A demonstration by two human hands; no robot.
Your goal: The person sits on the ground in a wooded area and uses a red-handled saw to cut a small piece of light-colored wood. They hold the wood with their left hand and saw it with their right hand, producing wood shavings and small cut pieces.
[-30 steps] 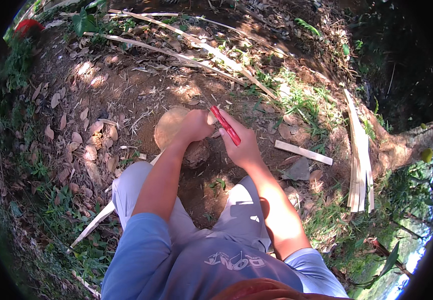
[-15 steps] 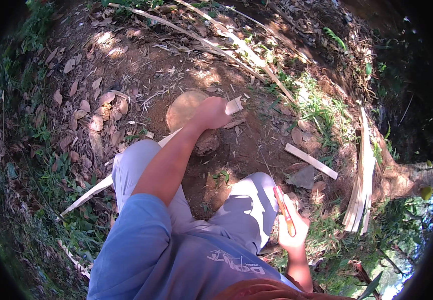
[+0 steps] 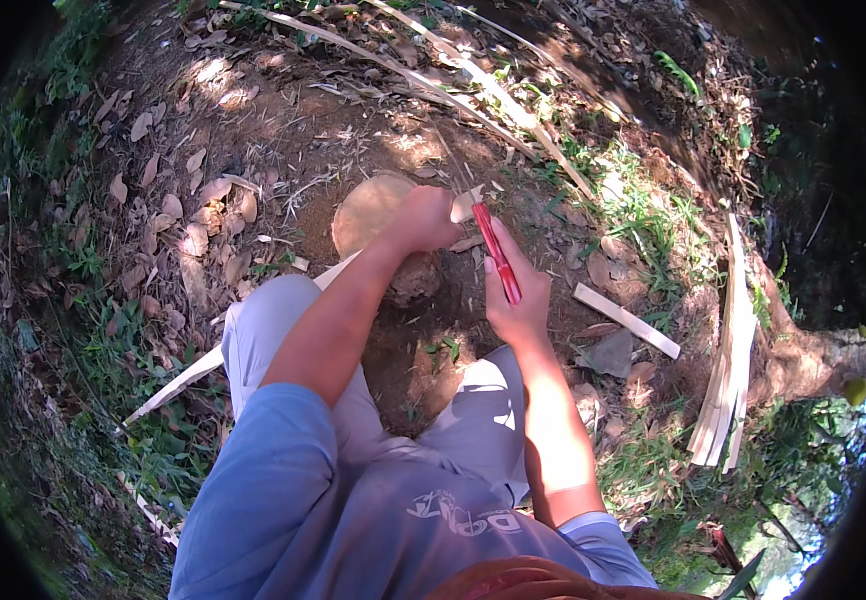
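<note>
A pale wooden strip (image 3: 175,386) runs from the lower left, passing over my left leg and under my left arm. My left hand (image 3: 425,220) is closed round it near its far end, whose tip (image 3: 464,206) sticks out past my fingers. This hand rests at the right side of a round tree stump (image 3: 365,215). My right hand (image 3: 519,292) grips the red handle of a long thin-bladed knife (image 3: 496,252). The blade points away and up to the left, right beside the strip's tip; whether it touches the wood I cannot tell.
A short cut strip (image 3: 627,320) lies right of my right hand, near a flat grey stone (image 3: 608,354). Farther right is a bundle of long pale strips (image 3: 725,350). More long strips (image 3: 488,85) lie across the ground at the far side. Dry leaves (image 3: 193,240) cover the left.
My right hand has brought the knife from beside my right knee up and leftward to the strip's tip. My left hand has stayed in place on the strip.
</note>
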